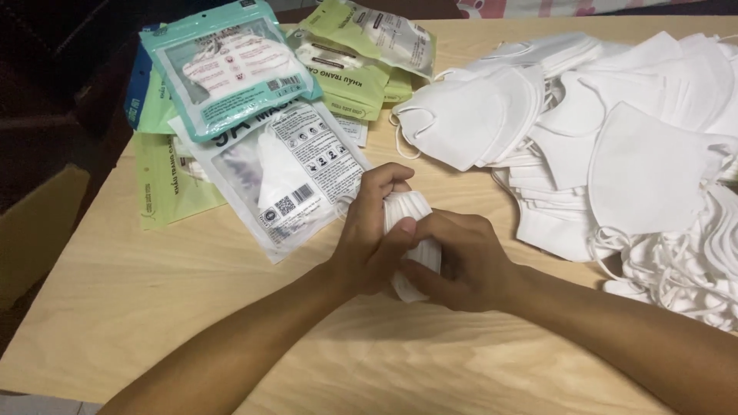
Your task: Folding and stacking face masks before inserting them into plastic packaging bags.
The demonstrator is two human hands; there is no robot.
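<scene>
White fabric is bunching between both hands: a small stack of folded face masks (411,230) is being squeezed together just in front of the clear mask pouch (288,173), whose open end is pointing toward the stack. The left hand (373,230) is wrapping around the near side of the stack, fingers curled and clamped on it with the thumb pressing across the top, while the right hand (461,261) is cupping the other side, its fingers likewise closed tight on the masks. To do this well, I judge that the stack should be kept evenly compressed, edges aligned and ear loops tucked in, so that nothing is splaying out as it is being brought to the pouch mouth; one hand would probably need to be holding that mouth open while the other is guiding. Behind the pouch, teal and green packets (231,69) are lying in an overlapping heap, and to the right of the pouch a large pile of loose white masks (615,146) is spreading over the pale wooden table (154,307).
</scene>
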